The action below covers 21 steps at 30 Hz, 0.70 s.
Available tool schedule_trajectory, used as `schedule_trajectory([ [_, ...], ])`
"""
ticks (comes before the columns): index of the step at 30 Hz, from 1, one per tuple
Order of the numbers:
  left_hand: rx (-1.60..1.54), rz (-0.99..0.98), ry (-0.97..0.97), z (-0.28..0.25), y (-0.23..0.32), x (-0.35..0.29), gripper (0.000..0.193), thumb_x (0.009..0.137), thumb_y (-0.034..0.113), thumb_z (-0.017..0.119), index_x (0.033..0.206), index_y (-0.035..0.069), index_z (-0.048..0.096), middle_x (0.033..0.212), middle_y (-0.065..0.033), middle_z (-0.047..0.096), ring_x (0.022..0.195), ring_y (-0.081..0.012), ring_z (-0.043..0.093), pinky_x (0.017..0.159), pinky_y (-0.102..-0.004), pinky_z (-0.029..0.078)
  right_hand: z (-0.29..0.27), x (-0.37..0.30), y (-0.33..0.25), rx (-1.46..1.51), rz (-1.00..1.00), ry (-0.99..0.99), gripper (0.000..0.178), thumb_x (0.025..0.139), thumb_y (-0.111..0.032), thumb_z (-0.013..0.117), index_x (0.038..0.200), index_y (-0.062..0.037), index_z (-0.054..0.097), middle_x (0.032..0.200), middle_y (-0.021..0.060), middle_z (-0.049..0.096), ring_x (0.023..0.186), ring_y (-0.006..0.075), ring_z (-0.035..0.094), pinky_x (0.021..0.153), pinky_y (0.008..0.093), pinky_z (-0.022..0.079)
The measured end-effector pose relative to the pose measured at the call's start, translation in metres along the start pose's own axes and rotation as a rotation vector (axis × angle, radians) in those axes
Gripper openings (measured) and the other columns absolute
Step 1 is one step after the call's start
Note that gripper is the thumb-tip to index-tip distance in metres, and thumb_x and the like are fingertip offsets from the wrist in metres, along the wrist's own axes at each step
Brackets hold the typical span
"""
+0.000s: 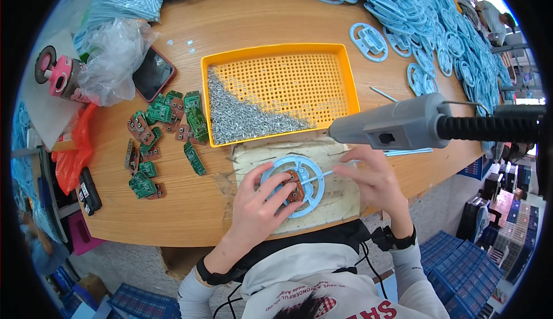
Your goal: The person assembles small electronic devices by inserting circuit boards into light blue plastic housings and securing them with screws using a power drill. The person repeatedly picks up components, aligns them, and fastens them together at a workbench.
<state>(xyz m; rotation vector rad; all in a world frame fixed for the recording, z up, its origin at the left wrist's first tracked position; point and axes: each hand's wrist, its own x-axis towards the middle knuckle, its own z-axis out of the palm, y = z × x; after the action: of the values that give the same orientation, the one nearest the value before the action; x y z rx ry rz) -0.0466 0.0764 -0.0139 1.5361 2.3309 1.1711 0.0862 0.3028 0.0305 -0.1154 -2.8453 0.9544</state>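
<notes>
A light blue round plastic frame lies on the worn pale mat in front of me. Inside the ring sits a small brown circuit board. My left hand rests over the frame's left side, its fingertips pressing on the board and holding it there. On the right, my right hand pinches the outer end of a thin light blue plastic rod. The rod's inner end lies across the frame, close to the board; whether it is seated there I cannot tell.
A yellow perforated tray of small screws stands beyond the mat. A grey electric screwdriver hangs above my right hand. Green and brown circuit boards and a phone lie left; blue frames pile up at far right.
</notes>
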Motion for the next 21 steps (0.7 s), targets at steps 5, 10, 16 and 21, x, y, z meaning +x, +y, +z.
schedule_trajectory([
  [5, -0.025, -0.025, 0.002, 0.001, -0.002, -0.002, 0.034, 0.064, 0.023, 0.083, 0.094, 0.013, 0.07, 0.108, -0.001, 0.063, 0.112, -0.0335, 0.051, 0.078, -0.0398, 0.049, 0.015, 0.011, -0.008, 0.668, 0.166, 0.624, 0.083, 0.076, -0.006, 0.076, 0.142, 0.0, 0.026, 0.124, 0.015, 0.052, 0.113, 0.0218, 0.051, 0.101, 0.0365, 0.036],
  [10, -0.045, -0.027, 0.004, 0.003, -0.003, -0.002, 0.035, 0.064, 0.024, 0.083, 0.094, 0.013, 0.07, 0.109, 0.0001, 0.063, 0.113, -0.0332, 0.051, 0.077, -0.0391, 0.048, 0.035, 0.067, -0.04, 0.779, 0.168, 0.572, 0.066, 0.082, -0.005, 0.066, 0.134, -0.002, 0.027, 0.104, 0.0122, 0.058, 0.096, 0.0192, 0.057, 0.089, 0.0334, 0.045],
  [16, -0.07, -0.036, 0.01, 0.004, -0.006, -0.004, 0.034, 0.063, 0.023, 0.083, 0.093, 0.014, 0.07, 0.109, 0.0008, 0.062, 0.113, -0.0329, 0.05, 0.078, -0.0388, 0.048, 0.029, 0.07, -0.023, 0.492, 0.133, 0.545, 0.039, 0.088, -0.02, 0.064, 0.11, -0.0054, 0.035, 0.066, 0.0044, 0.052, 0.062, 0.0148, 0.055, 0.061, 0.0283, 0.047],
  [21, -0.089, -0.044, 0.003, 0.005, -0.007, -0.005, 0.035, 0.063, 0.023, 0.084, 0.093, 0.014, 0.07, 0.109, 0.0008, 0.062, 0.113, -0.0326, 0.05, 0.078, -0.0389, 0.048, -0.001, 0.08, -0.03, 0.894, -0.067, 0.719, 0.061, 0.083, -0.061, 0.059, 0.101, -0.0068, 0.038, 0.06, 0.0035, 0.047, 0.05, 0.014, 0.05, 0.047, 0.0275, 0.045],
])
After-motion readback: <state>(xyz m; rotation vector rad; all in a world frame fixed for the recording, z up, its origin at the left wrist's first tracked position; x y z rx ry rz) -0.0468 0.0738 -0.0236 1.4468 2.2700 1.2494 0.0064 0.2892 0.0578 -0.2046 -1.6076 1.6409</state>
